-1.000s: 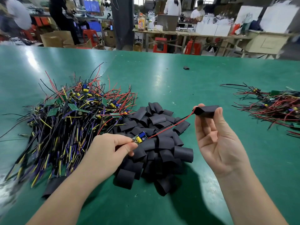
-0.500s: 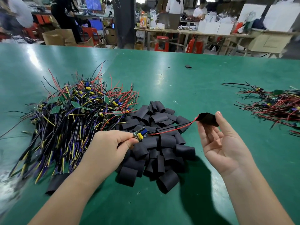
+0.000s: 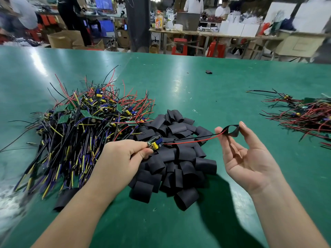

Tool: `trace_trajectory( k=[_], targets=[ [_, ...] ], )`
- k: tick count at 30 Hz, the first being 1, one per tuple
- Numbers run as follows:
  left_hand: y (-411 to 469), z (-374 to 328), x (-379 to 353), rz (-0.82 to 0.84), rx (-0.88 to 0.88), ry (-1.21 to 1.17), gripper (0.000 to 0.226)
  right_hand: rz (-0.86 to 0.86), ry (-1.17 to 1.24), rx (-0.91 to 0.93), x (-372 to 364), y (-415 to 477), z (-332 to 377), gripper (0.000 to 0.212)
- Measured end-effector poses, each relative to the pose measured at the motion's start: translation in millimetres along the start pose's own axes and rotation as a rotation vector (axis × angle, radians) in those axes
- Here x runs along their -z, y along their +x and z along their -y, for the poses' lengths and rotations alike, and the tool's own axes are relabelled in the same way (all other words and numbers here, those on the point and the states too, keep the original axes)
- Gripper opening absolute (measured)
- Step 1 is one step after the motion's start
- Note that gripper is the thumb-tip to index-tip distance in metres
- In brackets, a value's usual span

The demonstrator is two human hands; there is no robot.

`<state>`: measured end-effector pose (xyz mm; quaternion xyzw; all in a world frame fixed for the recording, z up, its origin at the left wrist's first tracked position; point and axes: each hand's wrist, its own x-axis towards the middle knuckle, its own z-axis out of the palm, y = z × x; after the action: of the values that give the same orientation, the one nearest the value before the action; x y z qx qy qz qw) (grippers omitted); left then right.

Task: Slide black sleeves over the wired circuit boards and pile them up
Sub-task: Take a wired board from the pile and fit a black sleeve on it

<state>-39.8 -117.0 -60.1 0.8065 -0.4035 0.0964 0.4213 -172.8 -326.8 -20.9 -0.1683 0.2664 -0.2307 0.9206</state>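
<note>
Sleeve (image 3: 232,130) has popped open, pinched by our right hand (image 3: 250,158) (wires (image 3: 193,140) at its mouth); our left hand (image 3: 123,158) pinches the board (image 3: 155,143), ready to feed.

In front of me is a glossy green worktable (image 3: 197,90). At left sprawls a tangled heap of green wired circuit boards (image 3: 86,126). Touching it mid-table is a pile of short black tube sleeves (image 3: 175,158). Well apart at right lies a smaller red-wired heap (image 3: 308,113), and far off, one small black scrap (image 3: 208,72).
</note>
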Motion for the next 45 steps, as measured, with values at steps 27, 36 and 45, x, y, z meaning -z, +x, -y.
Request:
trace_trajectory(
  k=[27, 36, 45],
  targets=[
    [-5, -36, 8, 0.529, 0.376, -0.812, 0.018, 0.456, -0.382, 0.091, 4, -10, -52, 0.017],
    [-4, -36, 14, 0.578, 0.456, -0.973, 0.018, 0.667, -0.609, 0.159, 8, -13, -46, 0.041],
    [-1, -29, 10, 0.604, 0.691, -0.998, 0.014, 0.642, -0.67, 0.136, 10, -10, -58, 0.033]
  ],
)
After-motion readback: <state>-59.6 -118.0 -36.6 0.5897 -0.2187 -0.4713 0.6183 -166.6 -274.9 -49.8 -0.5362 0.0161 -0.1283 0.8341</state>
